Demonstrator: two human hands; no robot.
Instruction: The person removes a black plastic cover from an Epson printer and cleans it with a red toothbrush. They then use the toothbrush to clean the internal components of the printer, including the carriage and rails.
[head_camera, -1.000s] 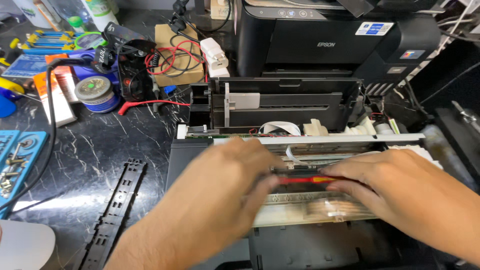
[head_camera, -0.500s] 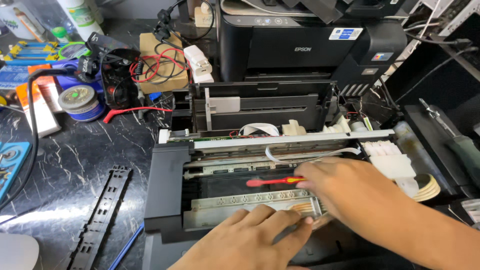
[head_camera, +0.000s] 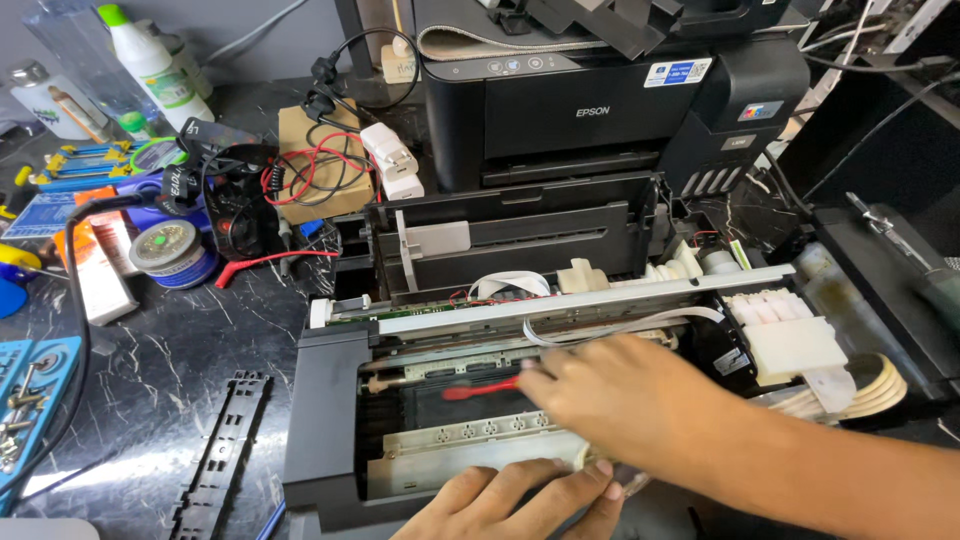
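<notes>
A dismantled black printer (head_camera: 325, 400) lies open in front of me, its inner white rail (head_camera: 560, 305) and rollers exposed. My right hand (head_camera: 625, 400) reaches into the middle of it from the right, fingers closed on the end of a red-handled screwdriver (head_camera: 478, 389) that points left over the dark cavity. At the bottom edge my left hand (head_camera: 520, 500) rests flat against the printer's front, beside a pale plastic strip (head_camera: 470, 450), with nothing seen in it. A white ink block (head_camera: 790, 345) sits at the printer's right end.
A second, intact black printer (head_camera: 600, 110) stands behind. To the left are a solder spool (head_camera: 170, 250), a cardboard box with red and black wires (head_camera: 315, 165), bottles (head_camera: 150, 65), blue tool trays (head_camera: 30, 400) and a long black plastic part (head_camera: 225, 450) on the dark marble top.
My left hand has drawn back from over the printer's middle to its front edge. The right hand has shifted left onto the red screwdriver. The view has tilted upward.
</notes>
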